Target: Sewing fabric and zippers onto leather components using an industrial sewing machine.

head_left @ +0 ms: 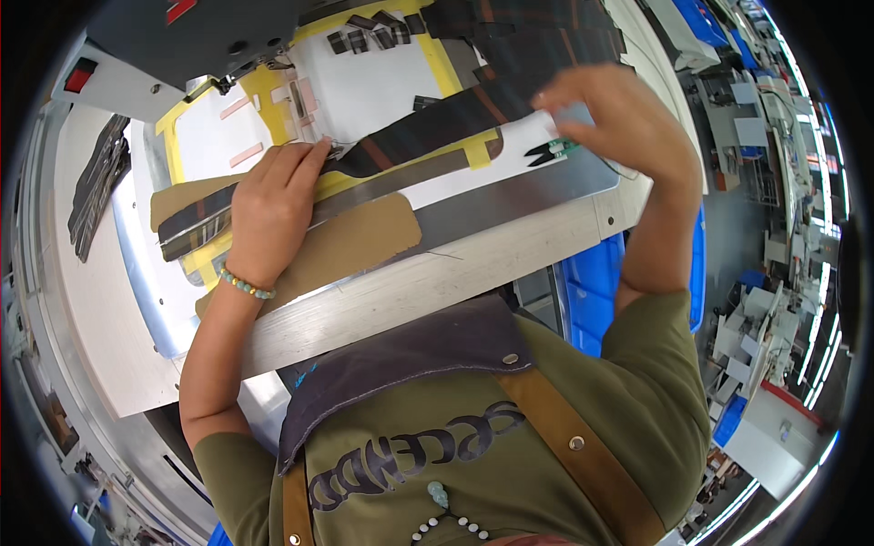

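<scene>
My left hand (270, 211), with a beaded bracelet at the wrist, lies over a dark plaid fabric strip (414, 138). Its fingers are bent together, their tips on the strip's edge near the middle of the work plate. The strip runs from the left end of the plate up to a wider plaid fabric piece (546, 53) at the far right. Above the strip's right part I hold my right hand (605, 114) raised, thumb and fingers apart, with nothing plainly in it. Just below its fingertips lie green-handled thread snips (552, 152) with black blades.
A dark machine head (200, 36) overhangs the far left. Yellow tape (273, 118) frames the white template, with small plaid pieces (373, 35) at its far side. Brown card (364, 238) lies near the front edge. Dark strips (98, 182) are stacked at left; a blue bin (592, 282) stands below right.
</scene>
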A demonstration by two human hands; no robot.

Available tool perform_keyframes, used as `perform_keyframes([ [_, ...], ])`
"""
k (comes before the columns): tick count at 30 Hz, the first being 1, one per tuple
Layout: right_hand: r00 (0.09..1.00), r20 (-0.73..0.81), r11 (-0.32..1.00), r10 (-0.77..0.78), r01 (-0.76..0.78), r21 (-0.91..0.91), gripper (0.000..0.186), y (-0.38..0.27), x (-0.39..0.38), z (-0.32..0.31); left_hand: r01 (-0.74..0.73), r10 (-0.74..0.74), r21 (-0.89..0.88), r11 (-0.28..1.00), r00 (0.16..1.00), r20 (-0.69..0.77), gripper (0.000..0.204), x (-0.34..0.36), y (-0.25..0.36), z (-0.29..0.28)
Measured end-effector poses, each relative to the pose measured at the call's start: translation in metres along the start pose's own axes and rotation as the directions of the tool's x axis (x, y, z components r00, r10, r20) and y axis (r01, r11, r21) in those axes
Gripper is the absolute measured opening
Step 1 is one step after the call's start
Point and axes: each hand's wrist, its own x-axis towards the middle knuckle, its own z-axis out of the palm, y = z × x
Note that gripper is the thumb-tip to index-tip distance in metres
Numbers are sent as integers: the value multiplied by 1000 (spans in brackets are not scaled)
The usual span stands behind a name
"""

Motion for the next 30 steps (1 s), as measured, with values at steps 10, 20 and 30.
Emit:
perform_keyframes([
  [10,865,472,956,169,-261,137,21,34,-11,5,-156,165,109,982,984,-74,46,0,8,-1],
  [20,965,99,776,-242,132,616,40,-66,139,85,-221,235,155,963,969,-77,46,0,14,-5],
  [30,876,104,848,-471,417,329,27,-51,167,104,-155,173,183,971,981,-86,45,-1,2,-12],
])
